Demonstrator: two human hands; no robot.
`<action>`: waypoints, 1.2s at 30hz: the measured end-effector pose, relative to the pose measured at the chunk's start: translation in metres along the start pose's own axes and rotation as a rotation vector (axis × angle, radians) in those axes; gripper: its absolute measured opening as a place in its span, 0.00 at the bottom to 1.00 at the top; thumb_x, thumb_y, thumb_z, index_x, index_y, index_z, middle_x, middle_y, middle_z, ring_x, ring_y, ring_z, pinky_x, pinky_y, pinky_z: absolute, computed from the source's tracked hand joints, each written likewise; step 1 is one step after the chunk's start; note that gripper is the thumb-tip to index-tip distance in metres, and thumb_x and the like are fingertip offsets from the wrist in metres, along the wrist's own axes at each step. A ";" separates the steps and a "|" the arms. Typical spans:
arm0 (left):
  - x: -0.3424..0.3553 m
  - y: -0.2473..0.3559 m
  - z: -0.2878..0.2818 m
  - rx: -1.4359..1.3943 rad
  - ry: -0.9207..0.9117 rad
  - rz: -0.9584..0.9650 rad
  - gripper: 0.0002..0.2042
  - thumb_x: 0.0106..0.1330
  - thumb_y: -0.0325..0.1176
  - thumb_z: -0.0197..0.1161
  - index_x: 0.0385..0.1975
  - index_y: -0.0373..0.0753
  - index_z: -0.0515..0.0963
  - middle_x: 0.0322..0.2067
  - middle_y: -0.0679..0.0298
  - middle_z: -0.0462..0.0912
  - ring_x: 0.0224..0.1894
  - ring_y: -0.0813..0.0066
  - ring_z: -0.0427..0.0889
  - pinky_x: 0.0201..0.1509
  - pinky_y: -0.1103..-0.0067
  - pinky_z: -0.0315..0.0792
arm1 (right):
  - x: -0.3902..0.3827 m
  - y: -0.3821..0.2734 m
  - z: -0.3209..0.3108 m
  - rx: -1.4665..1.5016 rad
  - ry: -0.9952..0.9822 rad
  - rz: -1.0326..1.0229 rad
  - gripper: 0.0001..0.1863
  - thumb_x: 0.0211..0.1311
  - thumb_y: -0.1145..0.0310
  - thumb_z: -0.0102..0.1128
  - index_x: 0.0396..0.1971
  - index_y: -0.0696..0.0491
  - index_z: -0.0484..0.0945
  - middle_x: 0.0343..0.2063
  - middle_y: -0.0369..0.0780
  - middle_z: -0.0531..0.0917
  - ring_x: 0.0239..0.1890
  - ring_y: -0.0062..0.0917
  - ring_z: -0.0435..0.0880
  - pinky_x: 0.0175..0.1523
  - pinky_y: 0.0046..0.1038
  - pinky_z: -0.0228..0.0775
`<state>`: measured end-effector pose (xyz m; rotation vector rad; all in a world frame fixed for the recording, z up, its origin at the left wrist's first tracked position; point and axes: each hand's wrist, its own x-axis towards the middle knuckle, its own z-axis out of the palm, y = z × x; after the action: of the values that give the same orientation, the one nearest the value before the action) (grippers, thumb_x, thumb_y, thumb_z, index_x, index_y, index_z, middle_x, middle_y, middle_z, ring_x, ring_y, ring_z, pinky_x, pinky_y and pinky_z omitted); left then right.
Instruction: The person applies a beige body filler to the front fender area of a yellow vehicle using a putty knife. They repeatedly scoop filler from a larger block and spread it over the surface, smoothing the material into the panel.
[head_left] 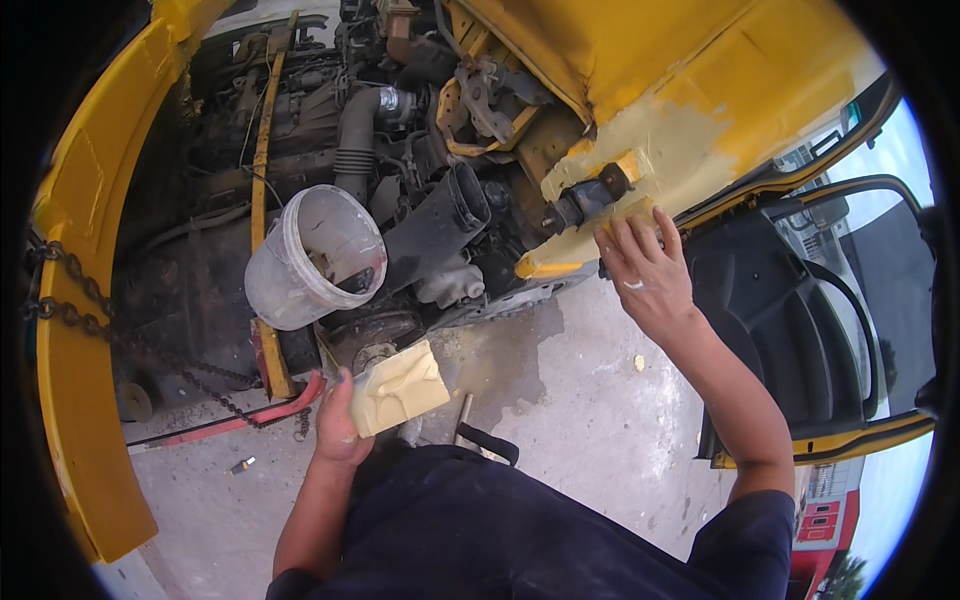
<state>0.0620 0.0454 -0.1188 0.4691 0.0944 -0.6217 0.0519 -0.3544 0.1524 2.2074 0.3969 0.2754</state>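
Observation:
My left hand [340, 425] grips a flat mixing board [372, 402] by its near left side, thumb on top. A thick smear of pale yellow body filler [405, 384] covers most of that board. Up at the right, my right hand [648, 275] has its fingers closed on a small yellow putty spreader [632, 211], mostly hidden beneath them. The spreader is against the lower edge of a yellow vehicle panel [760, 75], beside a dark hinge bracket [588, 200]. Pale filler [665, 150] coats the panel around that bracket, with ragged edges over the yellow paint.
A dirty white bucket [285, 270] stands tilted among the exposed engine parts [300, 120], near a black air duct [435, 225]. Rusty chain [75, 325] hangs by a yellow panel [90, 200] at left. An open door [790, 320] is at right. Filler crumbs spot the concrete floor [590, 400].

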 end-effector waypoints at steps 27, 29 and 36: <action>-0.004 -0.001 -0.008 -0.028 0.061 -0.004 0.22 0.90 0.48 0.53 0.69 0.36 0.72 0.65 0.49 0.84 0.66 0.50 0.87 0.72 0.57 0.80 | -0.007 -0.025 -0.013 0.038 0.030 0.110 0.28 0.65 0.68 0.66 0.65 0.56 0.81 0.61 0.41 0.80 0.68 0.34 0.76 0.78 0.46 0.62; -0.003 0.001 -0.010 0.006 0.060 -0.007 0.23 0.90 0.48 0.53 0.70 0.36 0.72 0.66 0.49 0.84 0.66 0.50 0.87 0.71 0.58 0.81 | 0.001 -0.022 -0.007 0.021 0.039 0.105 0.27 0.66 0.68 0.65 0.65 0.56 0.81 0.61 0.41 0.80 0.68 0.34 0.76 0.78 0.45 0.62; 0.001 0.001 0.005 0.051 0.022 -0.044 0.31 0.90 0.52 0.49 0.64 0.21 0.79 0.60 0.45 0.88 0.61 0.54 0.90 0.69 0.63 0.81 | 0.010 -0.015 0.020 -0.044 0.007 0.118 0.29 0.63 0.71 0.64 0.67 0.56 0.81 0.62 0.41 0.78 0.68 0.34 0.75 0.78 0.44 0.62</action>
<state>0.0636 0.0432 -0.1137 0.5249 0.1100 -0.6629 0.0651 -0.3564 0.1288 2.1910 0.2620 0.3521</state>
